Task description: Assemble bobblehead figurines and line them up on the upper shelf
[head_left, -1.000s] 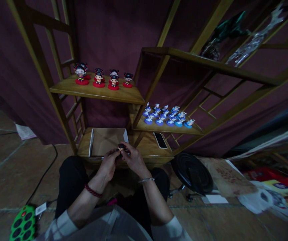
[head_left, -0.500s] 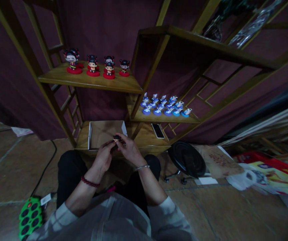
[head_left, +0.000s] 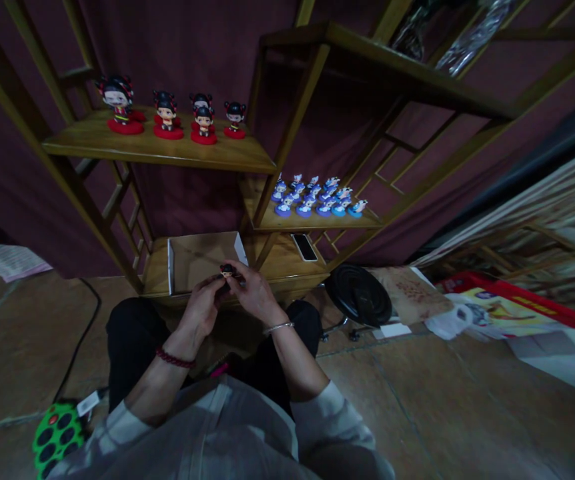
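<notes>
A small black-haired figurine (head_left: 227, 271) is held between my two hands, its head showing above the fingers and its lower part hidden. My left hand (head_left: 203, 303) closes on it from the left, a dark red beaded bracelet on the wrist. From the right, my right hand (head_left: 253, 293) grips it with thumb and fingers; a silver bangle circles that wrist. Just beyond the hands lies an open shallow cardboard box (head_left: 202, 257) with white sides. Similar black-haired figurines on red bases (head_left: 203, 127) stand on the upper left shelf (head_left: 167, 153).
Rows of blue and purple figurines (head_left: 305, 205) fill the middle right shelf. A phone (head_left: 304, 247) rests on the lowest board. On the floor are a round black stool (head_left: 357, 295), a red and yellow box (head_left: 512, 310), a green power strip (head_left: 57, 437) and its cable (head_left: 80, 347).
The whole view has shifted, with the shelves and figurines now further left and higher. Both hands keep their hold on the figurine, with little change of pose.
</notes>
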`<state>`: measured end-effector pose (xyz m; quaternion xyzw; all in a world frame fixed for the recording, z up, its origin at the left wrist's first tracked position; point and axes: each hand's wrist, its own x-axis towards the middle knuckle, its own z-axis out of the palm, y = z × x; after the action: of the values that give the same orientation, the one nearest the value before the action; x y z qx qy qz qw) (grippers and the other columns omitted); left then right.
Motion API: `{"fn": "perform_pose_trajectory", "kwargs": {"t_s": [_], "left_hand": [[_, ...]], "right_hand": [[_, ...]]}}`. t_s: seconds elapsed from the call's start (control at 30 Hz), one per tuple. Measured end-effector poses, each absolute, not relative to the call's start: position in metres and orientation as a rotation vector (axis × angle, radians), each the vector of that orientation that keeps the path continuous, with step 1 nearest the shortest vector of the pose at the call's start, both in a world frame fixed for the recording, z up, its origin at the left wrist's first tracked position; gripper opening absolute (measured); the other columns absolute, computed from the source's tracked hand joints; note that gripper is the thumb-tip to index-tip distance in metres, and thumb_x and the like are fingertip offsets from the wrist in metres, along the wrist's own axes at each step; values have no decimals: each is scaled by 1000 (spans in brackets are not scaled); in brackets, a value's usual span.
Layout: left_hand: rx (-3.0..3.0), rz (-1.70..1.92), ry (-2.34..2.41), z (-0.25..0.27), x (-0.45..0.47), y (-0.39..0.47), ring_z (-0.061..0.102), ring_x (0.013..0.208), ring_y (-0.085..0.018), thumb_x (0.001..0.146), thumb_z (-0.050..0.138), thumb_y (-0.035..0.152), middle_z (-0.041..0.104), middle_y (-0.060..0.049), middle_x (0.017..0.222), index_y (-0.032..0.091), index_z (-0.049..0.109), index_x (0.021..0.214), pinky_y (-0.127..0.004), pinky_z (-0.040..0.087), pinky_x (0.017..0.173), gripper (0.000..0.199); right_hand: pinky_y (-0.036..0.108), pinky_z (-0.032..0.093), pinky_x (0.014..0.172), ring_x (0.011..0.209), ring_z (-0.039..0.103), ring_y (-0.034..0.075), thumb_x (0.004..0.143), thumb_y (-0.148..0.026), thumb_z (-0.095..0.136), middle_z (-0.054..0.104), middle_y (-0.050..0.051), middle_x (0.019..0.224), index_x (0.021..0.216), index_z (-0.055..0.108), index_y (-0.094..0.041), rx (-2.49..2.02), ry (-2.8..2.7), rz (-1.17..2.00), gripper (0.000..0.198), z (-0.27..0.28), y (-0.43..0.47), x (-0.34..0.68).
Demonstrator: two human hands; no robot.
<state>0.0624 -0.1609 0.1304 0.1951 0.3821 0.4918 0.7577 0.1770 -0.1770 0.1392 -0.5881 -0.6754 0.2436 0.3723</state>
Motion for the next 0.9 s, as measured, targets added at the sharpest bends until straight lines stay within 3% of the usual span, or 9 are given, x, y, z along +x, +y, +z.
{"fn": "perform_pose_trajectory", "kwargs": {"t_s": [0.2,0.37,0.57,0.9], "left_hand": [[432,1074,800,129,58,-161,57,66,-13,52,69,13,66,-3,69,11,66,66,-24,47,60,14],[371,1109,840,128,51,-157,58,66,-12,53,67,11,66,-3,71,11,66,68,-24,47,60,15],[360,1125,831,131,46,-152,57,64,-12,55,66,10,65,-2,68,12,66,66,-24,47,61,12],[336,1229,840,123,30,-139,58,67,-12,53,69,11,66,-2,72,11,66,69,-23,47,62,16]], "right_hand": [[29,49,80,83,61,13,82,-18,47,65,2,100,120,49,-24,-1529,-1741,619,39,142,-178,171],[29,48,84,91,60,14,81,-17,48,63,3,106,119,50,-24,-1506,-1790,578,38,144,-171,163],[28,50,79,75,62,11,84,-21,45,63,2,104,119,49,-25,-1469,-1821,629,36,144,-162,160],[29,48,86,98,59,16,85,-23,44,61,3,111,121,48,-24,-1389,-1894,637,36,143,-141,144]]}}
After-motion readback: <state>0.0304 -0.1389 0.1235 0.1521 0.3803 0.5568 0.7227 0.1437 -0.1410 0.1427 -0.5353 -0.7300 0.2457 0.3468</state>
